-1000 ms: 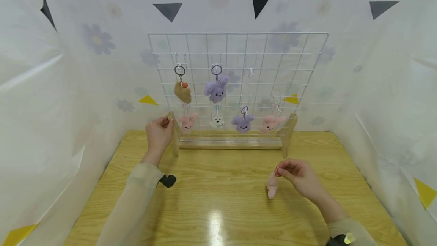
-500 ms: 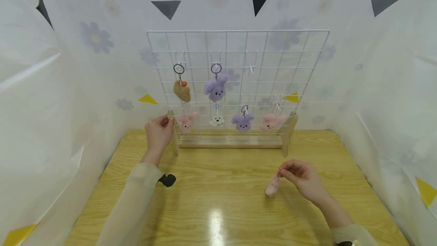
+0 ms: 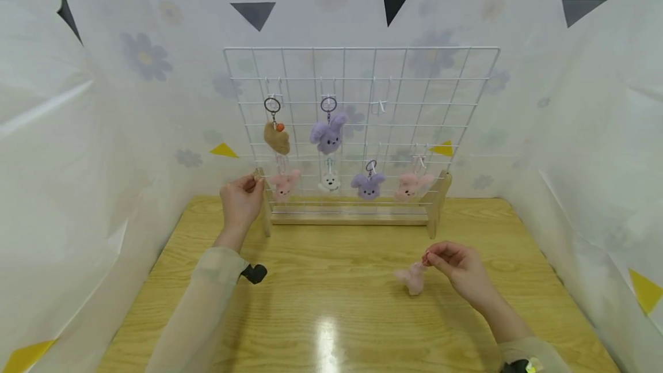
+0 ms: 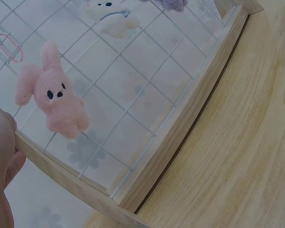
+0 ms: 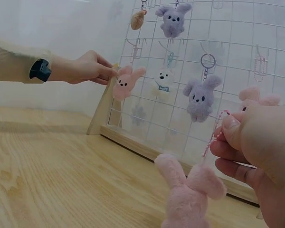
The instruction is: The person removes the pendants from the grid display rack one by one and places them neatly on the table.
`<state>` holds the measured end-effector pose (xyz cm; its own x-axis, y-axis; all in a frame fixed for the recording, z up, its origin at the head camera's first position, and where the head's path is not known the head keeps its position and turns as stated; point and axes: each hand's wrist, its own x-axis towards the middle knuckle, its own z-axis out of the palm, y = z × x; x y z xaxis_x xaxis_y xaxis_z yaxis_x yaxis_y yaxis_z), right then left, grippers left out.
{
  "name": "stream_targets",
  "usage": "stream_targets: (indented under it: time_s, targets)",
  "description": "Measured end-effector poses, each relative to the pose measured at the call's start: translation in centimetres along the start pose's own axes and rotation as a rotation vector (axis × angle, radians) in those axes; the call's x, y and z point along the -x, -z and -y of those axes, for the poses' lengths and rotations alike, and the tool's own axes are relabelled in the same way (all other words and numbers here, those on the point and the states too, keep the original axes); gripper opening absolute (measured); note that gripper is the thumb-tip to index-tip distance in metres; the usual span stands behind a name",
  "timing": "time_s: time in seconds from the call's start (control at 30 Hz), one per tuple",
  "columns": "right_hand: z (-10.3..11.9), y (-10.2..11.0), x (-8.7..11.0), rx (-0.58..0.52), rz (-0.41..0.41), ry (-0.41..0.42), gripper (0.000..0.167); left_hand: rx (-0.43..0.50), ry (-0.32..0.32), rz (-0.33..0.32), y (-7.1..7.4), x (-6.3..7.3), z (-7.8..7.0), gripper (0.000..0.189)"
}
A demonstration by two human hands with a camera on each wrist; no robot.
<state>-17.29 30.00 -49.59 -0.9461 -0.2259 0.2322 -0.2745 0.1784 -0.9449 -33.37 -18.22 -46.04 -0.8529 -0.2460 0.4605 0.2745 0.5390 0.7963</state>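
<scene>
My right hand [image 3: 456, 269] pinches the pink bead chain [image 5: 212, 138] of a pink plush rabbit keychain [image 3: 414, 281]. The rabbit dangles over the table at the right, its back towards the right wrist camera. At the left, my left hand [image 3: 241, 205] holds the top of the wooden side post [image 3: 267, 214] of a white wire grid rack [image 3: 362, 48]. Beside that hand hangs another pink rabbit [image 4: 61, 102] on the grid. In the left wrist view only part of the left hand shows, and its fingertips are hidden.
On the rack hang a brown plush [image 3: 277, 138], a large purple rabbit [image 3: 328, 136], a white bear [image 3: 330, 181], a smaller purple rabbit [image 3: 368, 186] and a pink rabbit [image 3: 411, 187]. A hook [image 3: 380, 107] at upper right bears nothing. The wooden table [image 3: 331, 281] extends in front.
The dangling pink rabbit has swung and turned, so its ears now spread to the left. My right hand has shifted slightly right. The left hand stays on the post.
</scene>
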Motion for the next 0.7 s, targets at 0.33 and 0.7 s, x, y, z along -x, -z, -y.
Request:
stream_targets:
  time_s: [0.33, 0.7]
  targets:
    - [-1.3, 0.0, -1.3, 0.115, -0.063, 0.012, 0.007, 0.001, 0.011, 0.004, -0.1, 0.0, 0.1, 0.028]
    - [-2.7, 0.4, -3.1, 0.151, -0.063, 0.001, 0.007, -0.003, 0.014, 0.004, -0.1, 0.0, 0.1, 0.029]
